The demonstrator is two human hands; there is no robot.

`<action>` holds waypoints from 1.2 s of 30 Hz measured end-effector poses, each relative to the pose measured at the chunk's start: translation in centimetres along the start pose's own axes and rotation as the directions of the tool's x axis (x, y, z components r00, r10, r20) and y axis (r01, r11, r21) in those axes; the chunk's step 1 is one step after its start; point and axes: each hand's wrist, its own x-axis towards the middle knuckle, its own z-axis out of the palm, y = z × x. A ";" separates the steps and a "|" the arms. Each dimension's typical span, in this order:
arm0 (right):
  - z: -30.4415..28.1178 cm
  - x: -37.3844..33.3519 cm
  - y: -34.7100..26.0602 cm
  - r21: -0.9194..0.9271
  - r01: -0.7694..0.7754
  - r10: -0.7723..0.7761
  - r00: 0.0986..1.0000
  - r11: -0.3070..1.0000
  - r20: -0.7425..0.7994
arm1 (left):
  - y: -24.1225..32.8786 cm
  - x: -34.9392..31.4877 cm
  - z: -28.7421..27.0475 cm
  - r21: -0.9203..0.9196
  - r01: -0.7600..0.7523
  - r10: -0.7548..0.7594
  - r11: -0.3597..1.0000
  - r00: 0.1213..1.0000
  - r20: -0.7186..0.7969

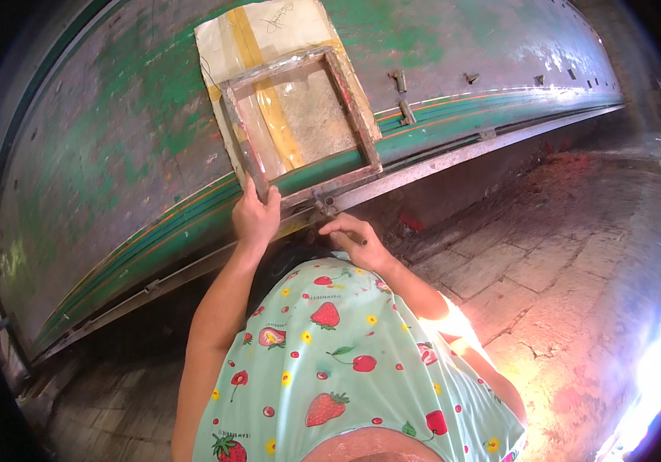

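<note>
A worn wooden frame (353, 108) with sheer material stretched across it lies tilted over the table's near edge. My left hand (256, 215) grips its lower left corner, thumb on top of the wood. At the frame's near side a small metal clamp (327, 203) sticks out over the rail. Just below that clamp, my right hand (360, 240) is closed around a thin dark metal rod (363, 242), whose far end is hidden. Under the frame lies a whitish board (277, 35) with a strip of yellow-brown tape running down it.
A long table (130, 154), stained green and grey, crosses the view, with a metal rail (454, 160) along its near edge. Small metal fittings (407, 113) sit on it to the right. Brick paving (538, 269) and a dark gap lie below. Strong sunlight falls at the lower right.
</note>
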 end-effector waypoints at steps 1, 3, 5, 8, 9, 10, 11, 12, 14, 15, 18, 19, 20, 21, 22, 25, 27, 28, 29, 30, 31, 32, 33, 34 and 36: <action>0.0 -0.2 0.1 -0.063 0.121 -0.119 0.993 0.991 0.025 | -0.1 0.0 0.0 0.007 -0.009 0.009 1.000 1.000 -0.011; 0.2 -0.5 0.2 -0.018 0.050 -0.050 0.999 0.999 -0.001 | -0.1 0.0 0.1 0.009 -0.034 0.035 0.999 0.999 -0.033; 0.4 -0.6 0.0 0.001 -0.081 0.080 0.980 0.997 -0.182 | -0.3 0.0 0.2 -0.001 -0.059 0.059 0.998 0.998 -0.026; 0.0 -0.7 -0.4 -0.079 0.022 -0.014 0.996 0.997 0.092 | -0.4 0.0 0.1 -0.004 -0.085 0.084 0.996 0.996 -0.031; -0.2 -0.7 -0.5 -0.115 0.112 -0.087 0.975 0.987 0.204 | -0.4 0.0 0.1 0.001 -0.092 0.092 0.996 0.995 -0.038; -0.2 -0.5 -0.6 -0.072 0.225 -0.205 0.954 0.972 0.219 | -0.4 0.0 0.1 -0.014 -0.083 0.082 0.996 0.996 -0.031; -0.1 -0.6 -0.7 -0.057 0.049 -0.044 0.996 0.997 0.081 | -0.4 0.0 0.1 -0.025 -0.074 0.074 0.997 0.997 -0.027; 0.0 -0.7 -0.8 0.008 -0.085 0.086 0.992 0.996 -0.089 | -0.4 0.0 0.1 -0.036 -0.065 0.064 0.997 0.998 -0.025; 0.4 -1.2 -1.2 0.173 -0.278 0.306 0.938 0.945 -0.164 | -0.5 -0.1 0.2 0.007 -0.054 0.054 0.999 0.999 0.002; 0.6 -1.6 -1.4 0.169 -0.224 0.250 0.956 0.960 -0.153 | -0.6 -0.1 0.1 0.034 -0.053 0.053 0.998 0.999 0.007; 0.9 -3.4 -1.8 0.255 -0.074 0.120 0.978 0.964 -0.172 | -1.0 -0.3 0.3 0.011 -0.133 0.134 0.991 0.990 -0.034; 0.4 -3.7 -1.7 0.043 -0.033 0.042 0.969 0.999 -0.243 | -1.2 -0.3 0.5 0.014 -0.119 0.120 0.993 0.993 -0.023; -0.4 -4.0 -1.5 -0.172 0.045 -0.089 0.961 0.984 -0.260 | -1.4 -0.3 0.6 0.016 -0.123 0.123 0.992 0.992 -0.022; -0.8 -4.2 -1.1 -0.372 0.120 -0.242 0.923 0.920 -0.300 | -1.6 -0.3 0.7 0.021 -0.131 0.132 0.991 0.991 -0.024; -1.1 -4.3 -0.7 -0.534 0.155 -0.357 0.885 0.831 -0.299 | -1.6 -0.2 0.7 0.029 -0.150 0.151 0.988 0.988 -0.020; -0.9 -4.2 0.9 -0.660 0.043 -0.380 0.844 0.750 -0.378 | -1.3 0.0 -0.1 0.020 -0.137 0.136 0.990 0.990 0.049; -0.3 -3.8 1.6 -0.722 0.017 -0.411 0.832 0.691 -0.374 | -0.5 0.4 -1.6 -0.011 0.008 -0.006 1.000 0.977 0.211; -0.2 -3.6 1.9 -0.748 0.009 -0.421 0.831 0.664 -0.363 | 0.0 0.2 -2.7 0.078 -0.097 0.085 0.992 0.986 0.145; -0.1 -3.4 2.0 -0.772 -0.011 -0.418 0.835 0.635 -0.357 | 0.6 -0.4 -3.7 0.179 -0.182 0.166 0.967 0.981 0.098; 0.0 -3.3 2.1 -0.782 0.005 -0.442 0.827 0.623 -0.348 | 1.4 -0.7 -4.2 0.275 -0.284 0.285 0.919 0.958 0.037; 0.0 -3.1 2.2 -0.790 0.011 -0.452 0.825 0.613 -0.339 | 2.2 -0.7 -4.3 0.216 -0.444 0.433 0.870 0.896 0.100; -0.1 -3.0 2.2 -0.799 0.030 -0.473 0.819 0.600 -0.325 | 2.9 -0.5 -4.3 0.147 -0.608 0.596 0.780 0.794 0.123; -0.1 -2.9 2.2 -0.812 0.021 -0.467 0.826 0.583 -0.315 | 3.6 -0.4 -4.1 0.076 -0.740 0.729 0.668 0.671 0.135; -0.2 -2.8 2.3 -0.825 0.023 -0.476 0.826 0.564 -0.303 | 4.4 -0.2 -3.4 0.062 -0.803 0.774 0.593 0.590 0.229; -0.3 -2.7 2.6 -0.841 0.033 -0.504 0.813 0.540 -0.291 | 5.8 0.2 -1.6 0.078 -0.864 0.815 0.498 0.497 0.299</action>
